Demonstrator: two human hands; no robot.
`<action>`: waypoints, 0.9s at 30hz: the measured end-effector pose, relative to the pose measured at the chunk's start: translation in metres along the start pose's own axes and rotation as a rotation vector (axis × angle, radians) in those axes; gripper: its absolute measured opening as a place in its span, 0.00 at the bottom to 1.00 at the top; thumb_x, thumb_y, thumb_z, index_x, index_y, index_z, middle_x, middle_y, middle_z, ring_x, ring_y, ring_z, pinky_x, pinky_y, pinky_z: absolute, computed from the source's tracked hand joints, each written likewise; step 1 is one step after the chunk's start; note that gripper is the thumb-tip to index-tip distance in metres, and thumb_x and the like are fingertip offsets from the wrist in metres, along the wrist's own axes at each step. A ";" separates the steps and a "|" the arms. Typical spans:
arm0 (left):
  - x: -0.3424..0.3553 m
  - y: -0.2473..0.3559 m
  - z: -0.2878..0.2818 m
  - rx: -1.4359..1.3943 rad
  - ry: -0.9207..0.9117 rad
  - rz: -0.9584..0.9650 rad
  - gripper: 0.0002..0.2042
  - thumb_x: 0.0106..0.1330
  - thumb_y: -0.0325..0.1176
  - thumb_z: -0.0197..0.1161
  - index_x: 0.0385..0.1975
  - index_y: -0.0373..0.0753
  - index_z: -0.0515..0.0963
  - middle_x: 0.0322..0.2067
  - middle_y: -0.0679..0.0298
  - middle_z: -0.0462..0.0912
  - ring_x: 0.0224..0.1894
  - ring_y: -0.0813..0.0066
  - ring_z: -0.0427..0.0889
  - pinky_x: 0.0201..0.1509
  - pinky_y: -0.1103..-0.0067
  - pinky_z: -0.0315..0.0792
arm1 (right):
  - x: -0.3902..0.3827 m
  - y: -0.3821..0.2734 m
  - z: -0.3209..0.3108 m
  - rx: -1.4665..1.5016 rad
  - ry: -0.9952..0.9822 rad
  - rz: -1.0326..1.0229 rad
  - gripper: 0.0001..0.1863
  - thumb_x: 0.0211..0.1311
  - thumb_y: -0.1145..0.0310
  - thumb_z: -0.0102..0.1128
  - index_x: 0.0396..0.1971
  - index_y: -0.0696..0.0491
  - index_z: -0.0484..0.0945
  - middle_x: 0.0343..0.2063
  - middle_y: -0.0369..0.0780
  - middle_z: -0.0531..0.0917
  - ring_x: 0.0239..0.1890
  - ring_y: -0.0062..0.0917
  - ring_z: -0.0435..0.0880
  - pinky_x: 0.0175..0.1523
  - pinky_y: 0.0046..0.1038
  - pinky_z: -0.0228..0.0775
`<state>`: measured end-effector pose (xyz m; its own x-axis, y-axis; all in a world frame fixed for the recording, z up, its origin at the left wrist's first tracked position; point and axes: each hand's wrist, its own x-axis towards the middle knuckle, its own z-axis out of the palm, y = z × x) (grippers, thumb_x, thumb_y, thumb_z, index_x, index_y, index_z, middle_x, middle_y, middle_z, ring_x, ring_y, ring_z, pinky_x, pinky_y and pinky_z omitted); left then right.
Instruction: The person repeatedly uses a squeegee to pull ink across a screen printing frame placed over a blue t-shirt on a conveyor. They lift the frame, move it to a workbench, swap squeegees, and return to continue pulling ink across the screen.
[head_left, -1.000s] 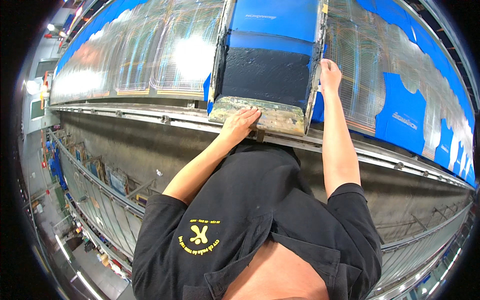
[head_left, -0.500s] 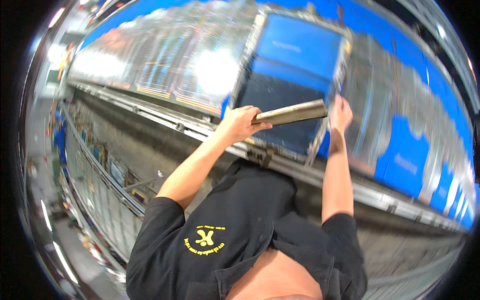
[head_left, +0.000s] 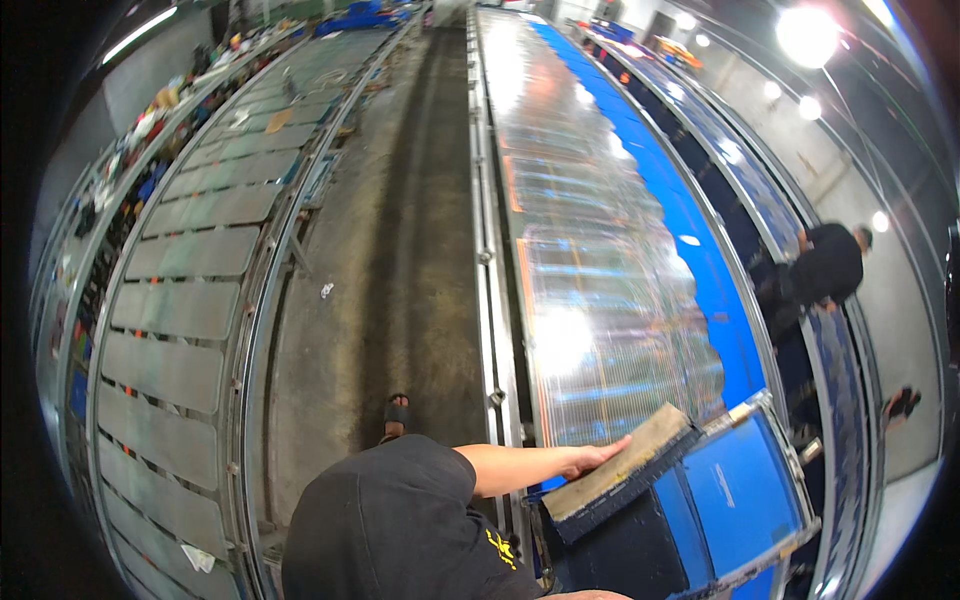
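Observation:
My left hand holds a long squeegee with a worn, pale body and a dark, ink-coated lower edge. It is tilted over the near left part of a screen frame, whose mesh shows bright blue and has dark ink across its near section. Under the screen runs a long printing table with shiny, lined platens and blue fabric along its right side. My right hand is not visible; a sliver of skin at the bottom edge is too little to identify.
A metal rail borders the table beside a concrete aisle, where my sandaled foot shows. A rack of grey panels runs along the left. Another person in dark clothes is at the far right table.
My view has swung round to look along the table. The squeegee has been lifted from the screen's near end and turned. My right hand, formerly on the frame's right edge, has left view.

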<state>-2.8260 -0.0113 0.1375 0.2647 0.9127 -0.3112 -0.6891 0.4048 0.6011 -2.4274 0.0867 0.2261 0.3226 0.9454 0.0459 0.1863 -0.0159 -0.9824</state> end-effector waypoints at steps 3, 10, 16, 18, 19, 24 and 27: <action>-0.051 0.074 -0.039 -0.039 -0.079 0.124 0.46 0.67 0.82 0.41 0.73 0.54 0.72 0.67 0.62 0.78 0.64 0.70 0.78 0.66 0.65 0.73 | -0.050 -0.056 0.120 0.068 -0.108 -0.090 0.26 0.78 0.53 0.54 0.62 0.57 0.80 0.53 0.45 0.87 0.54 0.33 0.84 0.63 0.37 0.73; -0.248 0.280 -0.145 -0.079 -0.015 0.561 0.47 0.71 0.78 0.41 0.73 0.42 0.70 0.67 0.55 0.76 0.66 0.65 0.77 0.70 0.65 0.70 | -0.194 -0.171 0.369 0.234 -0.363 -0.180 0.25 0.77 0.55 0.56 0.63 0.57 0.77 0.50 0.45 0.87 0.50 0.31 0.84 0.59 0.37 0.76; -0.395 0.415 -0.261 -0.118 0.387 0.608 0.49 0.66 0.82 0.45 0.71 0.42 0.73 0.66 0.56 0.78 0.64 0.64 0.78 0.71 0.64 0.69 | -0.258 -0.216 0.512 0.365 -0.520 -0.118 0.25 0.76 0.58 0.57 0.64 0.56 0.75 0.49 0.44 0.87 0.47 0.29 0.85 0.57 0.38 0.78; -0.422 0.442 -0.312 -0.265 0.361 0.638 0.48 0.67 0.81 0.46 0.70 0.44 0.75 0.64 0.59 0.80 0.62 0.66 0.80 0.69 0.65 0.72 | -0.267 -0.214 0.563 0.504 -0.678 -0.056 0.25 0.76 0.58 0.58 0.65 0.56 0.75 0.48 0.44 0.87 0.46 0.29 0.85 0.56 0.38 0.78; -0.435 0.452 -0.340 -0.258 0.385 0.665 0.46 0.68 0.80 0.46 0.70 0.45 0.75 0.63 0.60 0.81 0.61 0.67 0.81 0.67 0.65 0.73 | -0.272 -0.210 0.591 0.611 -0.798 0.014 0.25 0.75 0.59 0.58 0.65 0.56 0.74 0.48 0.44 0.87 0.45 0.28 0.85 0.55 0.38 0.78; -0.487 0.550 -0.490 -0.278 0.406 0.753 0.40 0.75 0.73 0.43 0.71 0.46 0.74 0.62 0.61 0.83 0.58 0.70 0.83 0.65 0.66 0.76 | -0.324 -0.168 0.807 0.416 -0.451 0.038 0.38 0.81 0.44 0.48 0.79 0.55 0.60 0.68 0.44 0.74 0.69 0.35 0.72 0.76 0.40 0.57; -0.524 0.636 -0.585 -0.364 0.634 0.671 0.43 0.71 0.76 0.46 0.72 0.45 0.72 0.65 0.58 0.79 0.63 0.63 0.79 0.68 0.62 0.71 | -0.354 -0.183 0.962 0.426 -0.586 0.142 0.41 0.79 0.39 0.50 0.74 0.58 0.66 0.66 0.45 0.76 0.68 0.34 0.73 0.74 0.40 0.58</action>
<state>-3.7973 -0.2647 0.2523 -0.5927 0.7053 -0.3889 -0.7574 -0.3238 0.5670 -3.4682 0.0680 0.2155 -0.2537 0.9644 -0.0743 -0.2357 -0.1361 -0.9622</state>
